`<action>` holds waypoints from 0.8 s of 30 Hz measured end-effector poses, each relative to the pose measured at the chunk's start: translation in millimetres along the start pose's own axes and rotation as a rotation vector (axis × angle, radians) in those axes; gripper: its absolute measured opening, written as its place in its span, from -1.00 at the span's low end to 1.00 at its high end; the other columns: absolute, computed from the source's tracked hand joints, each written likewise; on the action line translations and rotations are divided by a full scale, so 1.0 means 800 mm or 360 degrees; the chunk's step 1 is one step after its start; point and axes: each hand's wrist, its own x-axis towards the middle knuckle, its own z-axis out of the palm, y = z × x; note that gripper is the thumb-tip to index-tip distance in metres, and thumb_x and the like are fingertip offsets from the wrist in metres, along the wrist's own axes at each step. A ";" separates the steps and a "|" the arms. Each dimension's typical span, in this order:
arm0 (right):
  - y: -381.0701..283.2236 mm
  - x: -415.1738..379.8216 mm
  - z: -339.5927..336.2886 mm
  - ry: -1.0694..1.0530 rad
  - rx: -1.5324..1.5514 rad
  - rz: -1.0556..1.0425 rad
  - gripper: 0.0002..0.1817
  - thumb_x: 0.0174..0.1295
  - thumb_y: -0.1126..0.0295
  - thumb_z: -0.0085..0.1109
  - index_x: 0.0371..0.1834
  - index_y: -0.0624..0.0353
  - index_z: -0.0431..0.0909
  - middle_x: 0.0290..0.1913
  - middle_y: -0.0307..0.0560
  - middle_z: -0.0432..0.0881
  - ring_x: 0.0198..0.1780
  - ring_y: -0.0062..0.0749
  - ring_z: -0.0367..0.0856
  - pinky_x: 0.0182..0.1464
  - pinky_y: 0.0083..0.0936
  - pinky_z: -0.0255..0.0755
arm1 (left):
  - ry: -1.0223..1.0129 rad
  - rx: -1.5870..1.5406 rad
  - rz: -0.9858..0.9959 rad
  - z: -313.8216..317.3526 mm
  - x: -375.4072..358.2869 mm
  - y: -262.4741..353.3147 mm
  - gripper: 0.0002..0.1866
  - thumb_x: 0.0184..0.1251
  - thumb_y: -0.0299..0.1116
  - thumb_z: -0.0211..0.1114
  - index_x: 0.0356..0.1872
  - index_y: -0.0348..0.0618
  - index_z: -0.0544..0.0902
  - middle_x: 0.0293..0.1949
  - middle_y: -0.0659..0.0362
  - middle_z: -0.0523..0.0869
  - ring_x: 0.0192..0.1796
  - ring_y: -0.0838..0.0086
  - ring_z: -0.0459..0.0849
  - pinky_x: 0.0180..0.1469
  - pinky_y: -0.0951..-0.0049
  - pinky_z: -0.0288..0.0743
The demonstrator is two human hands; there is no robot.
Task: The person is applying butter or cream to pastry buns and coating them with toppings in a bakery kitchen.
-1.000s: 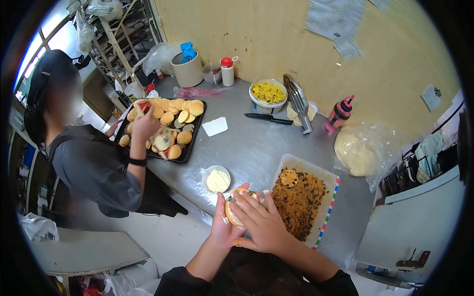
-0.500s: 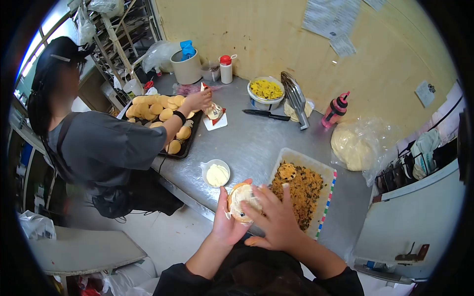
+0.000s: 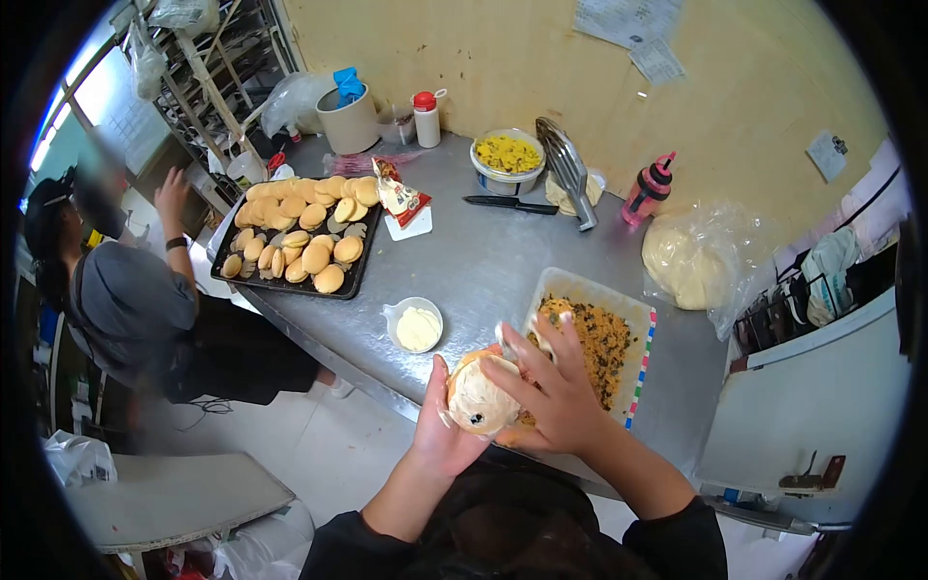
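A round bun [image 3: 483, 396] coated with white cream rests in my left hand [image 3: 437, 430], whose thumb and fingers curl around its edge. One small dark fleck shows in the cream. My right hand [image 3: 556, 391] hovers over the bun's right side with its fingers spread and white cream on the fingertips. Behind that hand, a clear tub [image 3: 646, 372] holds orange-brown crumbly topping [image 3: 609, 353] with dark bits. Just beyond the bun stands a small white bowl of cream [image 3: 418, 329].
A black tray [image 3: 356, 280] of small round cakes lies at the left, beside a snack packet [image 3: 398, 196]. Farther back are a knife [image 3: 509, 205], a yellow-filled tub [image 3: 509, 166], metal tongs [image 3: 570, 176], a pink bottle [image 3: 648, 188] and bagged dough [image 3: 691, 266]. Another person [image 3: 135, 290] stands left.
The other person has let go of the snack packet and moved left from the tray, one hand raised. My right fingers have risen and spread, showing more of the creamed bun.
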 end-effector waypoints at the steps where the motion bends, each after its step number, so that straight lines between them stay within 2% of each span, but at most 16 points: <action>1: 0.002 0.009 -0.001 -0.0065 0.0026 0.0011 -0.30 0.16 -0.28 0.00 0.29 -0.13 0.47 0.42 0.03 0.28 0.38 0.12 0.19 0.35 0.25 -0.05 | -0.0027 0.0078 0.0009 0.002 0.001 -0.003 -0.28 0.50 0.24 -0.39 0.37 -0.11 0.30 0.34 0.01 0.39 0.36 0.18 0.38 0.39 0.12 0.25; 4: -0.003 0.002 0.007 -0.0094 0.0100 -0.0125 -0.32 0.25 -0.37 -0.18 0.19 -0.19 0.57 0.36 0.04 0.36 0.39 0.08 0.17 0.39 0.27 -0.21 | -0.0038 0.0113 -0.0013 0.003 0.004 -0.004 -0.28 0.50 0.24 -0.36 0.36 -0.12 0.32 0.32 0.01 0.41 0.35 0.18 0.40 0.37 0.13 0.27; 5: -0.002 -0.004 0.009 -0.0097 0.0102 -0.0206 -0.33 0.25 -0.36 -0.18 0.18 -0.20 0.58 0.35 0.01 0.37 0.39 0.05 0.17 0.40 0.25 -0.20 | -0.0026 0.0087 -0.0027 0.002 0.004 -0.004 -0.28 0.50 0.24 -0.36 0.36 -0.13 0.31 0.32 0.00 0.42 0.34 0.18 0.40 0.36 0.13 0.29; 8: 0.012 -0.030 0.010 -0.0087 0.0125 -0.0384 -0.36 0.25 -0.35 -0.16 0.20 -0.24 0.56 0.36 -0.09 0.37 0.40 -0.02 0.17 0.41 0.18 -0.16 | -0.0331 -0.0152 -0.0109 -0.017 0.013 0.001 -0.26 0.50 0.26 -0.44 0.37 -0.11 0.27 0.26 -0.01 0.46 0.30 0.20 0.44 0.34 0.17 0.30; 9: 0.018 -0.039 0.009 -0.0067 0.0141 -0.0403 -0.36 0.26 -0.34 -0.14 0.23 -0.25 0.53 0.39 -0.15 0.35 0.41 -0.04 0.17 0.42 0.15 -0.13 | -0.0143 -0.0059 -0.0111 -0.005 0.011 0.003 -0.27 0.50 0.26 -0.43 0.36 -0.11 0.28 0.23 -0.02 0.49 0.26 0.20 0.46 0.31 0.17 0.33; 10: 0.021 -0.043 0.008 -0.0048 0.0157 -0.0419 -0.36 0.26 -0.32 -0.12 0.27 -0.26 0.49 0.41 -0.20 0.32 0.42 -0.05 0.16 0.42 0.12 -0.10 | -0.0158 -0.0081 -0.0123 -0.005 0.012 0.004 -0.27 0.50 0.25 -0.42 0.36 -0.11 0.29 0.23 -0.02 0.49 0.26 0.20 0.46 0.31 0.17 0.33; 15: 0.011 -0.038 0.007 -0.0028 0.0087 -0.0231 -0.37 0.27 -0.33 -0.15 0.26 -0.30 0.50 0.41 -0.21 0.32 0.46 -0.13 0.10 0.46 0.08 -0.15 | -0.0154 -0.0204 -0.0202 -0.006 0.020 -0.001 -0.28 0.50 0.25 -0.37 0.35 -0.13 0.30 0.23 -0.03 0.48 0.27 0.19 0.46 0.31 0.15 0.33; 18: 0.006 -0.042 0.012 -0.0006 0.0055 -0.0207 -0.36 0.28 -0.33 -0.18 0.27 -0.29 0.49 0.41 -0.20 0.32 0.46 -0.12 0.09 0.47 0.10 -0.18 | -0.0115 -0.0287 -0.0096 0.000 0.025 -0.006 -0.32 0.51 0.18 -0.29 0.33 -0.17 0.34 0.24 -0.09 0.47 0.30 0.08 0.42 0.32 0.06 0.33; 21: 0.013 -0.062 0.013 0.0022 -0.0131 -0.0196 -0.33 0.27 -0.35 -0.20 0.29 -0.26 0.47 0.41 -0.19 0.32 0.46 -0.11 0.09 0.47 0.11 -0.20 | -0.0236 -0.0295 0.0097 -0.011 0.035 -0.006 -0.35 0.51 0.16 -0.26 0.30 -0.17 0.38 0.22 -0.07 0.48 0.30 0.08 0.41 0.33 0.05 0.32; 22: 0.017 -0.068 0.010 0.0029 -0.0223 -0.0186 -0.32 0.27 -0.35 -0.21 0.29 -0.25 0.47 0.40 -0.19 0.33 0.46 -0.10 0.09 0.47 0.11 -0.20 | -0.0182 -0.0315 0.0091 -0.009 0.035 -0.003 -0.35 0.51 0.17 -0.27 0.29 -0.15 0.38 0.22 -0.06 0.48 0.30 0.09 0.42 0.32 0.07 0.32; 24: 0.025 -0.071 0.002 0.0008 -0.0148 0.0029 -0.31 0.27 -0.36 -0.21 0.30 -0.22 0.45 0.40 -0.19 0.34 0.45 -0.11 0.12 0.46 0.13 -0.21 | -0.0073 -0.0357 0.0076 -0.003 0.033 0.004 -0.36 0.51 0.19 -0.28 0.29 -0.11 0.38 0.22 -0.05 0.49 0.29 0.11 0.43 0.31 0.11 0.33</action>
